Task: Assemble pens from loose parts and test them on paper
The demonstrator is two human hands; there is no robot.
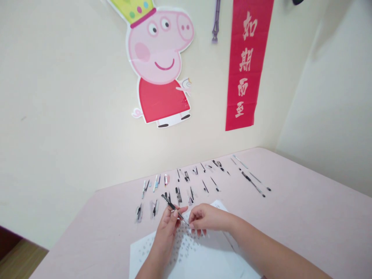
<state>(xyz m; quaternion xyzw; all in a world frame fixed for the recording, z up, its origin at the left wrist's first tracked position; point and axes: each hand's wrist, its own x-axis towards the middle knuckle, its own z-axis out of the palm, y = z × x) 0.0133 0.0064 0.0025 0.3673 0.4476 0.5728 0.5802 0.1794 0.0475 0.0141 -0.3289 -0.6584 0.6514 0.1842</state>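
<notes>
My left hand (168, 223) is closed around a black pen (169, 202), which slants from upper left to lower right over the paper. From the pen's lower end a thin rod (185, 221), which looks like its refill, reaches toward my other hand. The fingertips of my right hand (203, 218) pinch at the end of that rod; the exact contact is too small to make out. Beneath both hands lies a white sheet of paper (139, 254) covered with small dark marks. A thin pen-like stick (228, 240) rests on the sheet beside my right forearm.
Pen parts (178, 195) lie in small groups in rows across the pink table (95, 228). Farther right are a black-gripped pen (252, 183) and a pale tube (240, 161). Behind the table rises a wall with a cartoon pig cutout (162, 97) and a red banner (247, 77).
</notes>
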